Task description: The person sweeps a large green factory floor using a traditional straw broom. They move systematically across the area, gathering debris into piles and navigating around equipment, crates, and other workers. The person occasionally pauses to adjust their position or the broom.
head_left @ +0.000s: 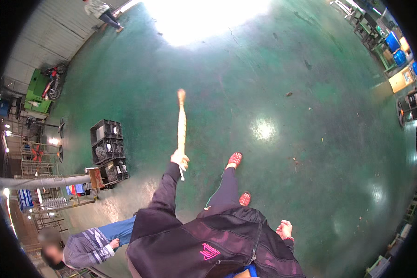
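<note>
My left hand (180, 159) is closed around the lower end of a long, pale yellow stick-like thing (182, 127) with a spiral wrap and a tan, blurred far end. It points straight ahead over the floor, and a white cord hangs below my grip. I cannot tell its exact kind. Low on the right, beside my dark jacket, my right hand (285, 229) has its fingers curled in, and nothing shows in it. A red band circles that wrist.
Stacked black crates (107, 143) stand on the green floor (245, 92) at left. A person in a patterned sweater (88, 248) is close at lower left; another person (98, 9) is far off. A red motorcycle (54, 81) and wall-side racks line the left, workbenches (380, 51) the right.
</note>
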`<state>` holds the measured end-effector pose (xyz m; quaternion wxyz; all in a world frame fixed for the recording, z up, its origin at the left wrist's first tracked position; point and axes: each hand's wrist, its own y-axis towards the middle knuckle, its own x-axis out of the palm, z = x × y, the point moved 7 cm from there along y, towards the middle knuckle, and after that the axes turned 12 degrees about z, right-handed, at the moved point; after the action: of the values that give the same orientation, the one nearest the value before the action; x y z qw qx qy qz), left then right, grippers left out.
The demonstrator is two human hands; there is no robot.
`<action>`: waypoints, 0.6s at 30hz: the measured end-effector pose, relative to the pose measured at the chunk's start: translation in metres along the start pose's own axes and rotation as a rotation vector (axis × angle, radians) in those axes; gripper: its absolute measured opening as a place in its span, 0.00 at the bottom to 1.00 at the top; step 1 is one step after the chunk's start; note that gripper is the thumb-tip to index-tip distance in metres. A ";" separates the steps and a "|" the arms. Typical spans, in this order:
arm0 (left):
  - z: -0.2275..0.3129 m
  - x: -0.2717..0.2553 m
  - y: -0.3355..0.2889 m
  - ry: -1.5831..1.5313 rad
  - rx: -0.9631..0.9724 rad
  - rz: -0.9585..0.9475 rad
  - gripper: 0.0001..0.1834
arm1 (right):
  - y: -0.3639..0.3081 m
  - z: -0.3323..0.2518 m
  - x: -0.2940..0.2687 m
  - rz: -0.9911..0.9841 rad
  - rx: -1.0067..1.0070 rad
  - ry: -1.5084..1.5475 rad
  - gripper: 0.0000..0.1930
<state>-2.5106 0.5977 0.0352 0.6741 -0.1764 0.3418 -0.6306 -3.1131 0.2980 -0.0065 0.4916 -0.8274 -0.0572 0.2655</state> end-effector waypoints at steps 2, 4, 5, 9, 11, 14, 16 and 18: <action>0.021 0.023 0.071 0.194 0.062 -0.035 0.03 | -0.018 -0.009 0.016 -0.025 -0.021 -0.047 0.09; 0.017 0.055 0.125 0.209 -0.153 -0.159 0.03 | -0.035 -0.019 0.031 -0.036 -0.012 -0.028 0.09; 0.012 0.077 0.142 0.174 -0.211 -0.208 0.06 | -0.043 -0.024 0.038 -0.026 0.001 -0.029 0.09; 0.006 0.163 0.130 0.992 0.625 0.017 0.11 | -0.071 -0.041 0.060 0.001 0.024 -0.018 0.09; -0.029 0.198 0.092 1.188 0.493 -0.017 0.31 | -0.080 -0.047 0.070 0.004 0.019 0.008 0.09; -0.057 0.232 0.015 1.087 0.322 -0.232 0.29 | -0.087 -0.050 0.080 0.027 0.047 -0.019 0.09; -0.050 0.251 -0.030 1.155 0.454 -0.391 0.28 | -0.087 -0.054 0.085 0.041 0.052 -0.008 0.09; -0.056 0.276 -0.061 1.060 0.157 -0.699 0.28 | -0.085 -0.058 0.089 0.058 0.046 -0.027 0.09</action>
<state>-2.6015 0.3319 -0.0290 0.1790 0.1084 0.5040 -0.8379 -2.9939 0.3274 0.0528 0.5017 -0.8135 -0.0336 0.2921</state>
